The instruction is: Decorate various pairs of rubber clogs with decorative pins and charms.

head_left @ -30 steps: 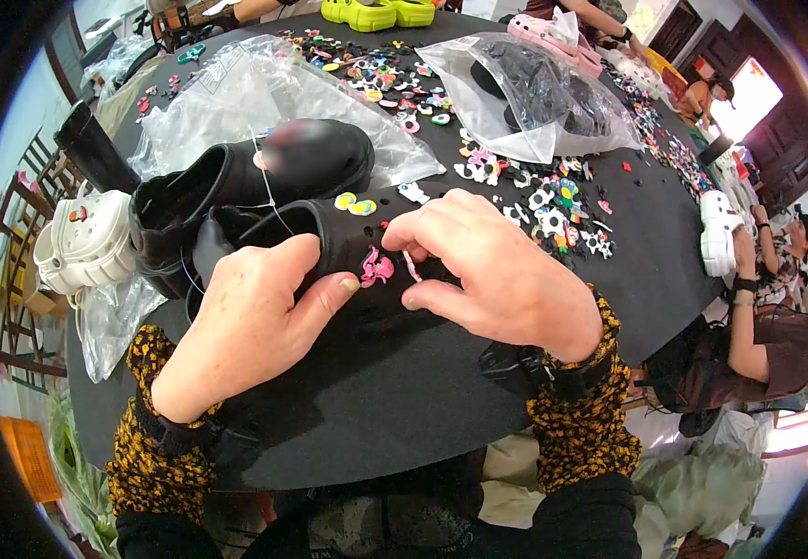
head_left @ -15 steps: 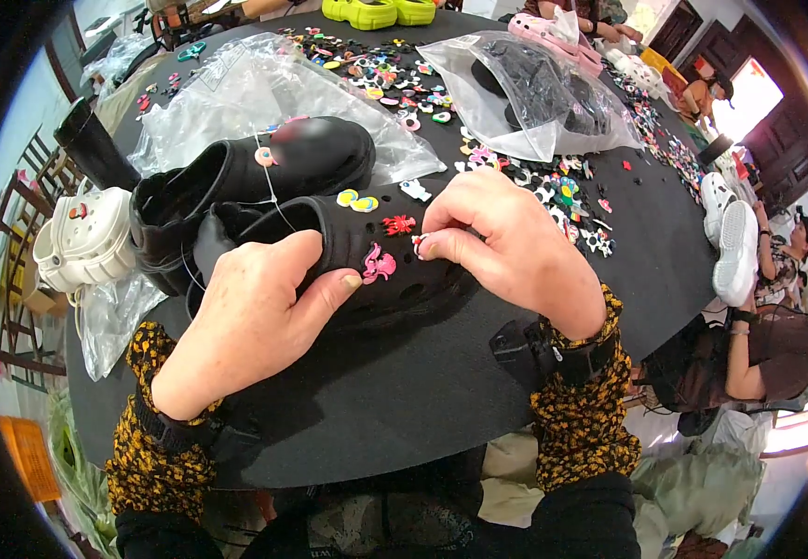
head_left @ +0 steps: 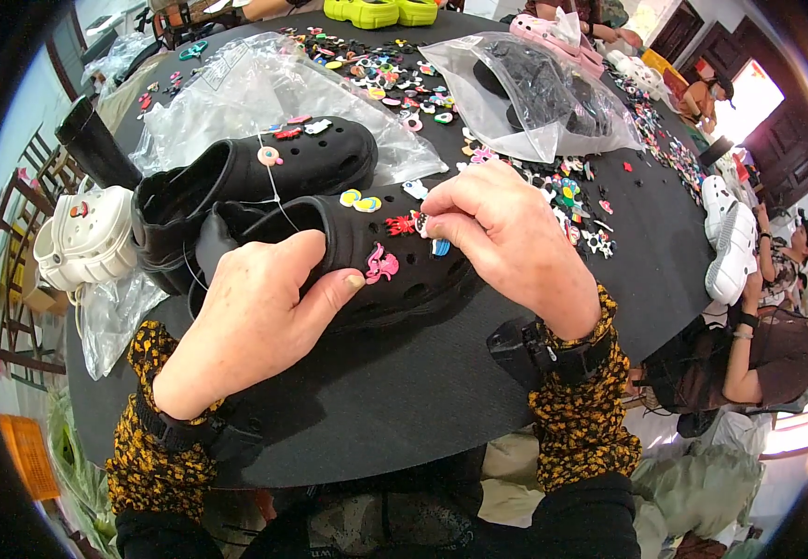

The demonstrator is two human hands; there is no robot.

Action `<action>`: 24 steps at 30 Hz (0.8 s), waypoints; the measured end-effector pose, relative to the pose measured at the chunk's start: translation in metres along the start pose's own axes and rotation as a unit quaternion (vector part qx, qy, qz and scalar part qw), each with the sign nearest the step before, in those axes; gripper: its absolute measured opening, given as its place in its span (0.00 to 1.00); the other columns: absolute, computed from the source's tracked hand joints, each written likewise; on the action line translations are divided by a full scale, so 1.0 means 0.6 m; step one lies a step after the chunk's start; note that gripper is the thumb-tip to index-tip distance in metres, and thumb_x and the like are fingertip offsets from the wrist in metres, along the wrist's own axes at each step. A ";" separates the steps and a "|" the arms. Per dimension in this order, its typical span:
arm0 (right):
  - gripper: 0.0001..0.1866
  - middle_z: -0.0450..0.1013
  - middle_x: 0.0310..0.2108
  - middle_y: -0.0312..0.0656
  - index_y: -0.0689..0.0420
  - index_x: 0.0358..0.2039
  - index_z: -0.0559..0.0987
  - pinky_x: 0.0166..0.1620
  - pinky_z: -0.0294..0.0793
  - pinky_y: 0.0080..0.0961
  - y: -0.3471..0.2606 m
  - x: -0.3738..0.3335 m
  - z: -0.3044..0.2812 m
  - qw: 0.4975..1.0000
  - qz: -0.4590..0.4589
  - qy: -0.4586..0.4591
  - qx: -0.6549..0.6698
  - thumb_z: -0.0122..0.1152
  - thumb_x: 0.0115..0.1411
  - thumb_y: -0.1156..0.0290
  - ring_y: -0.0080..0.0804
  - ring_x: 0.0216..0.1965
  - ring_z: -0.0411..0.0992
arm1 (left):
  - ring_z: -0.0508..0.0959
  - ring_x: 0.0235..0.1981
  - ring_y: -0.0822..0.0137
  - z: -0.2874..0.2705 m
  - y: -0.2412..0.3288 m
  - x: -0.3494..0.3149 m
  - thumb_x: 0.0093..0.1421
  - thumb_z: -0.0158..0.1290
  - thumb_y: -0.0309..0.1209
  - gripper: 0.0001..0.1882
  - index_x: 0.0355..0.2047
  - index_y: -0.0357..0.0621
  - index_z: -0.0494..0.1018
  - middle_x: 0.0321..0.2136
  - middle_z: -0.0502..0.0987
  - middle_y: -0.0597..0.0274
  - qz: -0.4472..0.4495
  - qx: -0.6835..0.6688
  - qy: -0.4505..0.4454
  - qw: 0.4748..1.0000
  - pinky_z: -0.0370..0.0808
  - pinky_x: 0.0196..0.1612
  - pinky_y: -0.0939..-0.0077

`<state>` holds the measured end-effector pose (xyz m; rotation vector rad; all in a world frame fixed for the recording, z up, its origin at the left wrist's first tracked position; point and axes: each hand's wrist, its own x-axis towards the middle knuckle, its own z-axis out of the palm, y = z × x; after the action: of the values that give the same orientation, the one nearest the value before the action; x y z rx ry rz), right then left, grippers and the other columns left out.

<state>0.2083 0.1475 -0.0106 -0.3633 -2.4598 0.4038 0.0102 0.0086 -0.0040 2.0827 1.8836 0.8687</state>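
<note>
A black clog [head_left: 413, 303] lies on the table with its toe to the right. My left hand [head_left: 255, 321] is closed round its near side, thumb lying along the upper. At the clog's top, my right hand [head_left: 511, 242] pinches a small shoe charm [head_left: 420, 222], mostly covered by the fingers, beside a red charm [head_left: 398, 226]. A blue charm [head_left: 440, 248] shows just under the right thumb. Also on this clog are a pink charm [head_left: 382, 265], yellow flip-flop charms [head_left: 360, 200] and a white charm [head_left: 414, 189]. Behind stands its matching black clog [head_left: 339, 154], bearing several charms.
Loose charms [head_left: 394, 74] are scattered across the far side of the black table [head_left: 404, 401]. Clear plastic bags [head_left: 264, 84] lie behind the clogs; one bag [head_left: 553, 102] holds black shoes. White clogs [head_left: 87, 238] stand at left. Other people [head_left: 776, 354] sit at right.
My right hand has shifted slightly; more of the pinched charm shows, and the blue charm has come into sight under the thumb. My left hand stays on the clog.
</note>
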 end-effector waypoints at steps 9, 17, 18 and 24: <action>0.05 0.70 0.29 0.45 0.60 0.28 0.73 0.40 0.66 0.36 -0.016 -0.003 -0.009 0.999 -0.016 -0.027 -0.022 0.59 0.51 0.73 0.44 0.35 0.67 | 0.65 0.15 0.47 0.001 -0.002 0.000 0.56 0.57 0.36 0.20 0.19 0.36 0.60 0.12 0.63 0.47 0.010 0.003 0.008 1.000 0.60 0.18 0.63; 0.05 0.69 0.28 0.44 0.59 0.28 0.72 0.41 0.65 0.35 -0.019 -0.003 -0.007 0.996 -0.030 -0.006 -0.078 0.58 0.51 0.74 0.43 0.35 0.67 | 0.72 0.19 0.44 -0.002 0.002 0.004 0.55 0.56 0.35 0.18 0.18 0.37 0.63 0.12 0.67 0.45 -0.011 0.011 -0.005 1.000 0.65 0.21 0.58; 0.06 0.68 0.27 0.44 0.59 0.28 0.72 0.40 0.65 0.35 -0.024 -0.001 -0.008 0.996 -0.036 -0.001 -0.077 0.58 0.50 0.74 0.43 0.34 0.67 | 0.72 0.19 0.44 -0.002 0.000 0.003 0.55 0.56 0.34 0.18 0.17 0.36 0.63 0.13 0.67 0.45 -0.019 0.004 -0.007 1.000 0.64 0.21 0.58; 0.06 0.67 0.25 0.42 0.58 0.25 0.71 0.40 0.63 0.34 -0.050 -0.001 0.009 0.990 -0.072 0.009 -0.120 0.59 0.50 0.73 0.41 0.33 0.66 | 0.57 0.17 0.75 -0.003 -0.014 0.010 0.57 0.55 0.32 0.18 0.18 0.34 0.61 0.11 0.59 0.59 -0.022 -0.064 0.016 0.998 0.58 0.19 0.72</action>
<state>0.2006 0.1184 -0.0042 -0.2844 -2.5026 0.0445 0.0024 0.0156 -0.0052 1.9559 1.8306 0.9905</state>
